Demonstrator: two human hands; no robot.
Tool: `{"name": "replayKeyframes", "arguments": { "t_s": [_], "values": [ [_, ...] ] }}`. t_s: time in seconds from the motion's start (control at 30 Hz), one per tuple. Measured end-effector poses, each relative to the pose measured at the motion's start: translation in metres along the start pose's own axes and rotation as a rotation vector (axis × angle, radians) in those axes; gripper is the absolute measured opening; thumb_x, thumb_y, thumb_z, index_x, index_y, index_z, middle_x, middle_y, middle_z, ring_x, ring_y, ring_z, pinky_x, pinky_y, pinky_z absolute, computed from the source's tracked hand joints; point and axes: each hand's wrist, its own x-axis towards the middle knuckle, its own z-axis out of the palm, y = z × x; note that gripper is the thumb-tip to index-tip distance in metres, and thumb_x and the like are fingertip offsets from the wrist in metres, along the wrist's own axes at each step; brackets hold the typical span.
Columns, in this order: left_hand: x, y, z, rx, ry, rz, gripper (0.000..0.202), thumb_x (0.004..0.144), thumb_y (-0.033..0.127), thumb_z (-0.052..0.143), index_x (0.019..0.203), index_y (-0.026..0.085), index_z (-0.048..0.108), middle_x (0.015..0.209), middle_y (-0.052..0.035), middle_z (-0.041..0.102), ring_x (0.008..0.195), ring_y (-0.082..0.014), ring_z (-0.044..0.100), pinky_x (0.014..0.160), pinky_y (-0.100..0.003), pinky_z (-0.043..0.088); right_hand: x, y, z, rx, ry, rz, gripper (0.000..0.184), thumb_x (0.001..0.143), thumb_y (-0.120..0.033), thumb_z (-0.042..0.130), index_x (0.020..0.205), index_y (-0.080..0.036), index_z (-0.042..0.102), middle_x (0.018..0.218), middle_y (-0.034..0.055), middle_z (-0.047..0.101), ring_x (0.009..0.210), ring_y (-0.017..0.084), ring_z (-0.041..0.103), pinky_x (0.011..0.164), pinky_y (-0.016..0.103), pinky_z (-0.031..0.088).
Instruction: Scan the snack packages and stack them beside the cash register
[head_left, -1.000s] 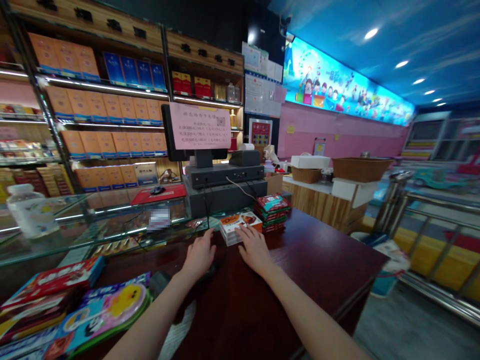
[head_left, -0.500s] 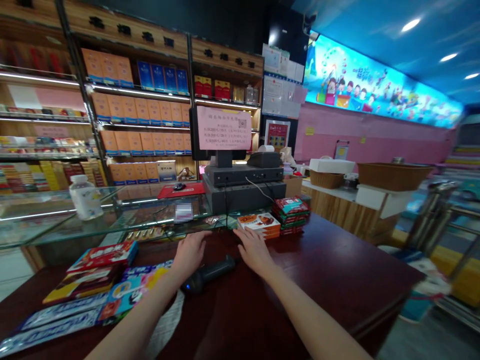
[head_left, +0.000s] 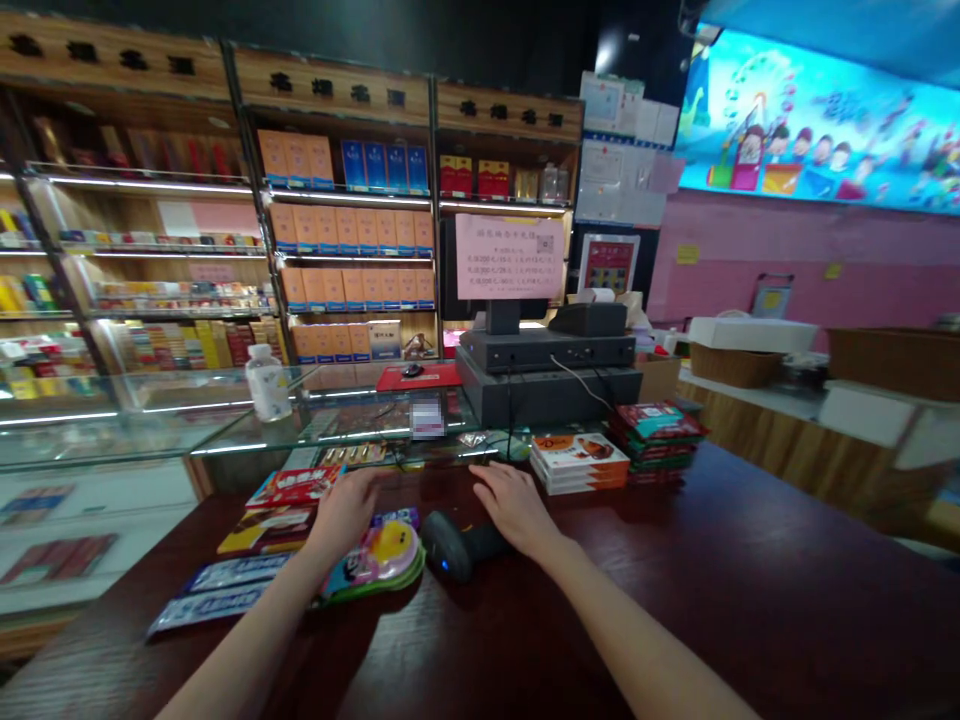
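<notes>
My left hand (head_left: 341, 515) is over the snack packs on the left of the dark wooden counter, fingers stretched and holding nothing visible. Partly behind it lie a red snack box (head_left: 292, 487) and a brown-and-yellow pack (head_left: 259, 530). Below are blue-and-silver long packets (head_left: 225, 595) and a colourful pouch (head_left: 382, 555) with a yellow character. My right hand (head_left: 516, 508) has its fingers extended, beside a black barcode scanner (head_left: 450, 548) whose handle end it partly hides. Whether it touches the handle I cannot tell.
White-and-orange boxes (head_left: 577, 462) and a stack of red-and-green packs (head_left: 660, 440) stand right of my hands. Behind are a cash register (head_left: 547, 385) with a screen, a glass display case (head_left: 360, 420) and a white bottle (head_left: 268, 385).
The view has turned left. My left hand has shifted left from beside the scanner to over the snack packs. My right hand has moved left, away from the white-and-orange boxes, to the scanner's handle end.
</notes>
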Motion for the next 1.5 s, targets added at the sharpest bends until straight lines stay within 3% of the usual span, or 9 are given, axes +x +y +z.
{"name": "replayKeyframes", "arguments": {
  "t_s": [0.33, 0.5, 0.7, 0.8, 0.9, 1.13, 1.23, 1.5],
  "values": [
    [-0.008, -0.075, -0.030, 0.100, 0.055, -0.193, 0.042, 0.096, 0.035, 0.037, 0.126, 0.029, 0.066, 0.128, -0.0068, 0.070, 0.122, -0.0314, 0.060, 0.100, -0.049, 0.047, 0.038, -0.064, 0.014, 0.106, -0.126, -0.069, 0.039, 0.102, -0.037, 0.043, 0.133, -0.025, 0.063, 0.135, 0.0069, 0.067, 0.128, 0.024, 0.058, 0.107, 0.041, 0.038],
    [-0.012, -0.110, -0.039, 0.129, 0.068, -0.301, 0.045, 0.095, 0.036, 0.035, 0.130, 0.030, 0.063, 0.136, -0.0081, 0.064, 0.123, -0.0363, 0.058, 0.096, -0.056, 0.047, 0.061, -0.095, 0.033, 0.122, -0.220, -0.091, 0.042, 0.098, -0.038, 0.044, 0.132, -0.024, 0.064, 0.134, 0.0073, 0.068, 0.126, 0.027, 0.059, 0.105, 0.042, 0.041],
    [-0.018, -0.139, -0.038, 0.145, 0.110, -0.394, 0.049, 0.095, 0.043, 0.034, 0.129, 0.024, 0.064, 0.132, -0.0126, 0.067, 0.124, -0.0366, 0.057, 0.100, -0.055, 0.044, 0.083, -0.122, 0.064, 0.111, -0.312, -0.097, 0.044, 0.097, -0.040, 0.041, 0.131, -0.025, 0.065, 0.131, 0.0094, 0.069, 0.124, 0.031, 0.061, 0.103, 0.050, 0.042],
    [-0.019, -0.147, -0.036, 0.131, 0.112, -0.469, 0.052, 0.096, 0.047, 0.031, 0.132, 0.024, 0.062, 0.131, -0.0145, 0.067, 0.126, -0.0378, 0.056, 0.103, -0.056, 0.041, 0.095, -0.128, 0.081, 0.184, -0.364, -0.071, 0.042, 0.094, -0.036, 0.045, 0.131, -0.027, 0.065, 0.133, 0.0080, 0.068, 0.126, 0.030, 0.060, 0.107, 0.051, 0.040],
    [-0.020, -0.153, -0.036, 0.107, 0.098, -0.539, 0.054, 0.097, 0.046, 0.029, 0.136, 0.023, 0.058, 0.135, -0.0153, 0.064, 0.131, -0.0374, 0.053, 0.105, -0.057, 0.039, 0.106, -0.130, 0.099, 0.282, -0.392, -0.052, 0.045, 0.089, -0.026, 0.051, 0.131, -0.029, 0.063, 0.134, 0.0040, 0.068, 0.126, 0.025, 0.060, 0.109, 0.044, 0.040],
    [-0.019, -0.157, -0.036, 0.026, 0.157, -0.602, 0.056, 0.098, 0.045, 0.026, 0.141, 0.019, 0.051, 0.125, -0.0159, 0.070, 0.124, -0.0346, 0.060, 0.109, -0.056, 0.036, 0.124, -0.132, 0.134, 0.522, -0.434, -0.074, 0.059, 0.078, -0.011, 0.053, 0.135, -0.028, 0.059, 0.123, 0.0013, 0.073, 0.117, 0.020, 0.067, 0.099, 0.031, 0.049],
    [-0.019, -0.157, -0.035, 0.008, 0.138, -0.622, 0.057, 0.098, 0.045, 0.025, 0.142, 0.019, 0.050, 0.128, -0.0159, 0.069, 0.124, -0.0346, 0.061, 0.110, -0.056, 0.035, 0.129, -0.137, 0.143, 0.619, -0.452, -0.068, 0.063, 0.076, -0.008, 0.052, 0.137, -0.027, 0.058, 0.117, 0.0014, 0.075, 0.113, 0.020, 0.068, 0.098, 0.031, 0.050],
    [-0.021, -0.155, -0.028, 0.024, 0.204, -0.606, 0.052, 0.097, 0.042, 0.030, 0.134, 0.019, 0.058, 0.121, -0.0153, 0.072, 0.117, -0.0314, 0.065, 0.103, -0.049, 0.041, 0.134, -0.147, 0.150, 0.611, -0.459, -0.040, 0.065, 0.077, -0.011, 0.055, 0.140, -0.027, 0.055, 0.114, 0.0012, 0.075, 0.102, 0.021, 0.070, 0.090, 0.030, 0.052]
  ]
}}
